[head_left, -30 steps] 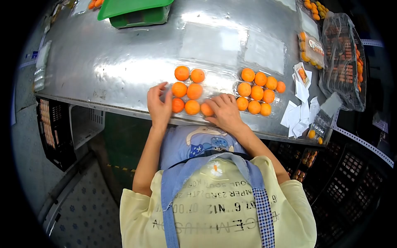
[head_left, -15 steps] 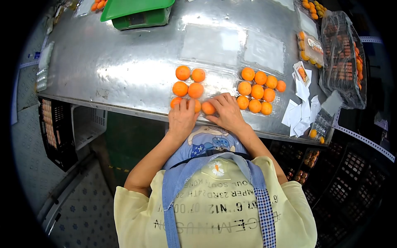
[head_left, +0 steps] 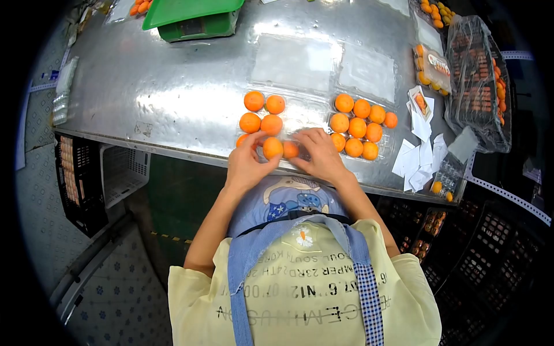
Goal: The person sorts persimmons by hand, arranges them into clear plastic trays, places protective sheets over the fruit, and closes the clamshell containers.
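My left hand (head_left: 247, 166) curls its thumb and fingers round an orange (head_left: 272, 148) at the near edge of the metal table. Right beside it lies a second orange (head_left: 290, 150), gripped between the thumb and fingers of my right hand (head_left: 321, 154). Both hold their fruit in or just over the front row of an open clear plastic tray (head_left: 306, 118). Several oranges (head_left: 272, 124) sit in its left part, one partly hidden by my left fingers. To the right, another clear tray holds several oranges (head_left: 358, 127) in rows, its lid (head_left: 367, 72) folded back.
A green tray (head_left: 193, 10) stands at the back of the metal table (head_left: 179, 92). White paper slips (head_left: 420, 158) and a closed pack of oranges (head_left: 433, 68) lie at the right, beside a plastic-wrapped crate (head_left: 476, 81). Crates (head_left: 81, 187) stand below the left edge.
My left hand has drawn back slightly and turned, so the orange in its fingers now shows more fully. My right hand has barely moved and stays at its orange.
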`<state>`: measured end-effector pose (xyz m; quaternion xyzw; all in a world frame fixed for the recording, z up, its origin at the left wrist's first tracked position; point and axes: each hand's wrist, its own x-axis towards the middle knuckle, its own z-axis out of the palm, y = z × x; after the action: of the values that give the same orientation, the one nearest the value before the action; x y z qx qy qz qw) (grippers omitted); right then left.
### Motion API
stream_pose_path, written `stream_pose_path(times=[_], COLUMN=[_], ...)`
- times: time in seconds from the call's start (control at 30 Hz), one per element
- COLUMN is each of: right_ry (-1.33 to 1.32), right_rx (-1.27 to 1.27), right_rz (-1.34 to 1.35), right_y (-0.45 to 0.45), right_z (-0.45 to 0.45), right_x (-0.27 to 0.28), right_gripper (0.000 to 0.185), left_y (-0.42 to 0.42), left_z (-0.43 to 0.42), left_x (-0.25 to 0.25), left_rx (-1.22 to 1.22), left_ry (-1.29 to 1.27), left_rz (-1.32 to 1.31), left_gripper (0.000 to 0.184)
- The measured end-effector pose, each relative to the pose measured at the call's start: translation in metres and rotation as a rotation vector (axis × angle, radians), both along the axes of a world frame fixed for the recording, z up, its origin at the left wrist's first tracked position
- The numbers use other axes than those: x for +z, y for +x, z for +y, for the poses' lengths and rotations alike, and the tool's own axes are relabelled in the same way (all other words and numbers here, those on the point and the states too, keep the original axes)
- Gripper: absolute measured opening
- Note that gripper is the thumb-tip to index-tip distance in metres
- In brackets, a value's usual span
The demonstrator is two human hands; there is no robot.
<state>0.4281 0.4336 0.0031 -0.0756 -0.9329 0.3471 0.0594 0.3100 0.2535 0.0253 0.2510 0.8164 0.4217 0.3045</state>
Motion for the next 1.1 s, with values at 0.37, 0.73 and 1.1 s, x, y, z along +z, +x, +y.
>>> stream_pose_path(times=[0.37, 0.73, 1.1], right_ry=[-0.85, -1.147, -1.281], right_rx=[-0.173, -0.334, -0.445], right_rz=[0.059, 0.035, 0.214], right_y=[0.003, 0.023, 0.06], right_z=[0.0, 0.007, 0.028], right_x=[0.051, 0.043, 0.036], right_gripper=[0.035, 0.051, 0.06], left_y=[0.003, 0.019, 0.046], left_z=[0.017, 0.054, 0.086], left_x=[0.025, 0.039, 0.054], left_rx=[0.053, -0.134, -0.233], left_ry=[0.625, 0.395, 0.448], left_rz=[-0.775, 0.135, 0.197], left_gripper=[0.061, 0.063, 0.06])
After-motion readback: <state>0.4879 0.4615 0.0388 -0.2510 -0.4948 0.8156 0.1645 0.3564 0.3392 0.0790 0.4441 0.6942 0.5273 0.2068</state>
